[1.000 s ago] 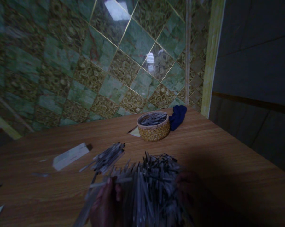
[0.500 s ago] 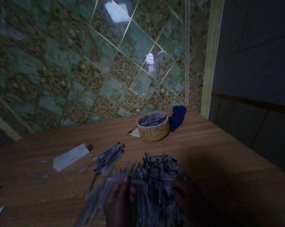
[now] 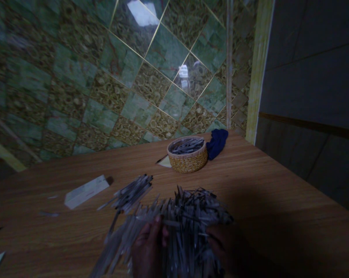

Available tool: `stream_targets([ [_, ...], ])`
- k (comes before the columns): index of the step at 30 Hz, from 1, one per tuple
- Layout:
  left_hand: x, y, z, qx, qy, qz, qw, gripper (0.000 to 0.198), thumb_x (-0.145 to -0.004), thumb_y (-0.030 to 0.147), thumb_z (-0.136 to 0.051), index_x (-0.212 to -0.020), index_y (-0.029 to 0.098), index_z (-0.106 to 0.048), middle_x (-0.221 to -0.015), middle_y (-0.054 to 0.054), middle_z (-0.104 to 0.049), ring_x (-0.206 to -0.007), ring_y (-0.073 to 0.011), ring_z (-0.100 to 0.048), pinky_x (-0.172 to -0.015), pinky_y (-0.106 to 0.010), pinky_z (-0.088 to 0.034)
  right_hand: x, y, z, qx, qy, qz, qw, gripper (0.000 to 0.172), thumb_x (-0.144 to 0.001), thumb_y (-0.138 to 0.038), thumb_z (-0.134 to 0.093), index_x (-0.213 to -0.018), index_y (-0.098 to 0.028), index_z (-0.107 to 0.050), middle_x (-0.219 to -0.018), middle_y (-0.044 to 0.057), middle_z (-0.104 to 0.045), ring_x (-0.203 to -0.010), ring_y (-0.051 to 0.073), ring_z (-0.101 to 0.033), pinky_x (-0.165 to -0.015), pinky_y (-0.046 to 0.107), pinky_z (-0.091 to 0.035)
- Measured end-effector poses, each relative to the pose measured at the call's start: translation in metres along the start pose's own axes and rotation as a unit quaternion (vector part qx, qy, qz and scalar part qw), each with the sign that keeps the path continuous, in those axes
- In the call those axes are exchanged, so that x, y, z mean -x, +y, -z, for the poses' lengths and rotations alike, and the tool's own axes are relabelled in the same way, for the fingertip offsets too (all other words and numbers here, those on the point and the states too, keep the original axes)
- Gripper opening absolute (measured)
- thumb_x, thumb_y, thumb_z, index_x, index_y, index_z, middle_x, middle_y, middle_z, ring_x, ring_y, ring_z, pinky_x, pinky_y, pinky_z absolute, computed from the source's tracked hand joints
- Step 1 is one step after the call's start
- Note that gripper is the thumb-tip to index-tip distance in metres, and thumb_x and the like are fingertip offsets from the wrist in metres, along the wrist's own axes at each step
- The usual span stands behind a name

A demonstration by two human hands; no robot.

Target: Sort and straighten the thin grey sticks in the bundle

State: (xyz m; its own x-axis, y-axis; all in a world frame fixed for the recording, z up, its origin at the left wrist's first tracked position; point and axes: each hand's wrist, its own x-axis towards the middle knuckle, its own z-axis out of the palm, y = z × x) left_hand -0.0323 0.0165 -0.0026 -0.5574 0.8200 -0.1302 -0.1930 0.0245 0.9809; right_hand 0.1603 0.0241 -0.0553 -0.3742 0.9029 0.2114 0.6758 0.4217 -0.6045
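Note:
A big heap of thin grey sticks (image 3: pixel 186 224) lies on the wooden table (image 3: pixel 278 185) in front of me. My left hand (image 3: pixel 147 251) rests on the heap's left part, its fingers curled around a few sticks. My right hand (image 3: pixel 226 247) sits in deep shadow at the heap's right side; its fingers are too dark to make out. A smaller, tidy bundle of the same sticks (image 3: pixel 132 193) lies just left of the heap.
A woven basket (image 3: pixel 187 161) holding more sticks stands further back, with a dark blue cloth (image 3: pixel 217 142) beside it. A pale flat block (image 3: pixel 86 191) lies at the left. A green tiled wall rises behind the table.
My left hand has slid right and forward over the heap. My right hand has shifted slightly along the heap's right side.

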Motion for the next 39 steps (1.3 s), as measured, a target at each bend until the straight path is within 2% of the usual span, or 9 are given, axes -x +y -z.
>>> stream_targets([
  [9, 0.002, -0.005, -0.006, 0.015, 0.0, 0.008, 1.0, 0.028, -0.059, 0.038, -0.075, -0.055, 0.014, -0.06, -0.041, 0.003, -0.052, -0.041, -0.0073, -0.041, -0.042, -0.017, -0.032, -0.001, -0.007, 0.007, 0.024, -0.021, 0.001, 0.999, 0.021, -0.081, -0.024, -0.043, -0.073, -0.019, -0.061, -0.068, 0.003, -0.065, -0.06, 0.012, -0.057, -0.053, 0.024, -0.028],
  [15, -0.003, -0.009, -0.002, -0.002, -0.008, -0.001, 1.0, 0.032, -0.059, 0.043, -0.073, -0.056, 0.014, -0.061, -0.042, 0.003, -0.05, -0.04, -0.0086, -0.041, -0.04, -0.019, -0.03, 0.003, -0.002, 0.001, 0.018, 0.003, 0.04, 0.999, 0.012, -0.076, -0.021, -0.048, -0.071, -0.021, -0.059, -0.067, -0.001, -0.064, -0.06, 0.01, -0.053, -0.053, 0.023, -0.026],
  [18, -0.006, -0.012, 0.0, -0.036, -0.003, 0.007, 0.999, 0.036, -0.059, 0.049, -0.072, -0.055, 0.014, -0.06, -0.04, 0.002, -0.05, -0.04, -0.0094, -0.042, -0.04, -0.019, -0.03, 0.006, -0.005, 0.005, -0.006, -0.024, 0.059, 0.998, 0.01, -0.075, -0.02, -0.049, -0.069, -0.021, -0.057, -0.065, -0.003, -0.062, -0.056, 0.007, -0.049, -0.05, 0.021, -0.024],
  [22, -0.009, -0.014, 0.001, -0.025, 0.004, 0.013, 1.0, 0.037, -0.056, 0.049, -0.074, -0.06, 0.014, -0.063, -0.042, 0.002, -0.052, -0.042, -0.0101, -0.045, -0.041, -0.02, -0.032, 0.008, -0.011, 0.011, -0.006, -0.052, 0.067, 0.996, 0.007, -0.077, -0.022, -0.05, -0.071, -0.021, -0.055, -0.067, -0.003, -0.061, -0.06, 0.007, -0.052, -0.052, 0.019, -0.026],
  [29, -0.003, -0.009, -0.003, 0.007, 0.001, 0.006, 1.0, 0.032, -0.059, 0.044, -0.074, -0.067, 0.014, -0.065, -0.046, 0.002, -0.056, -0.044, -0.0095, -0.046, -0.042, -0.019, -0.034, 0.009, -0.011, 0.01, -0.024, -0.026, 0.098, 0.995, 0.009, -0.08, -0.023, -0.048, -0.075, -0.022, -0.055, -0.072, -0.003, -0.062, -0.065, 0.009, -0.055, -0.056, 0.02, -0.03],
  [33, 0.003, -0.006, -0.006, 0.005, 0.007, -0.01, 1.0, 0.031, -0.061, 0.042, -0.074, -0.074, 0.015, -0.066, -0.047, 0.003, -0.057, -0.046, -0.009, -0.046, -0.044, -0.017, -0.034, 0.01, -0.011, 0.008, 0.011, -0.018, 0.121, 0.992, 0.01, -0.082, -0.021, -0.045, -0.081, -0.024, -0.055, -0.074, -0.003, -0.063, -0.066, 0.01, -0.056, -0.057, 0.022, -0.031],
  [39, 0.001, -0.009, -0.006, 0.009, -0.002, -0.003, 1.0, 0.035, -0.06, 0.044, -0.074, -0.077, 0.014, -0.066, -0.047, 0.002, -0.057, -0.048, -0.0092, -0.049, -0.047, -0.016, -0.036, 0.009, -0.006, -0.008, 0.114, 0.049, 0.233, 0.964, 0.005, -0.081, -0.02, -0.047, -0.08, -0.023, -0.052, -0.065, -0.004, -0.06, -0.052, 0.011, -0.052, -0.047, 0.028, -0.022],
])
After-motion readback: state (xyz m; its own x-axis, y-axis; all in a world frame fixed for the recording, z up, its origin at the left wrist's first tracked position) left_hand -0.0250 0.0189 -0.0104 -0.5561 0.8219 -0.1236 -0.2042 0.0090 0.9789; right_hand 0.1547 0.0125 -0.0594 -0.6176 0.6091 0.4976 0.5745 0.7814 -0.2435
